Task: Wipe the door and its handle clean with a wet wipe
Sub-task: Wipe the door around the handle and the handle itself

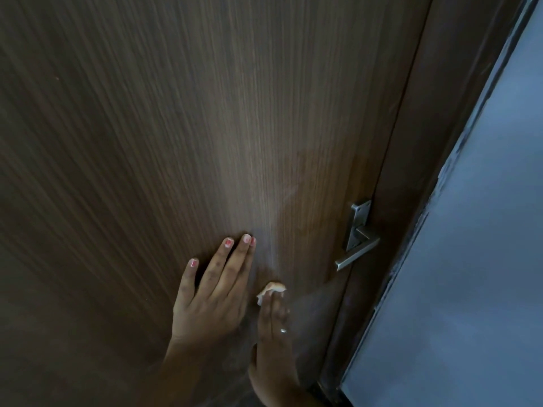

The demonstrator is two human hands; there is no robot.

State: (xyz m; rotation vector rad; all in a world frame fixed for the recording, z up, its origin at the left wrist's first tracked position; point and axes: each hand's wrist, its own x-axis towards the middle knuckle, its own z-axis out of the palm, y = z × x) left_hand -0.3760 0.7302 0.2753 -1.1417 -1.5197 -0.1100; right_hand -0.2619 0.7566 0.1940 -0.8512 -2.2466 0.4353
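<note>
My right hand (274,333) presses a crumpled white wet wipe (271,290) against the dark wood-grain door (176,127), fingers laid straight and close together over the wad so that only its upper edge shows past my fingertips; a ring (283,330) sits on one finger. Just beside it, my left hand (210,298) rests flat on the panel, open with fingers extended and slightly spread, holding nothing, the pink-painted nails pointing up the door. A paler, hazy streak runs up the wood above the wipe. Further right and higher, apart from both hands, the metal lever handle (357,254) juts from its backplate (357,224) near the door's edge. Beyond that stands the dark door frame (435,171), and past it a pale blue-grey wall (484,259).
</note>
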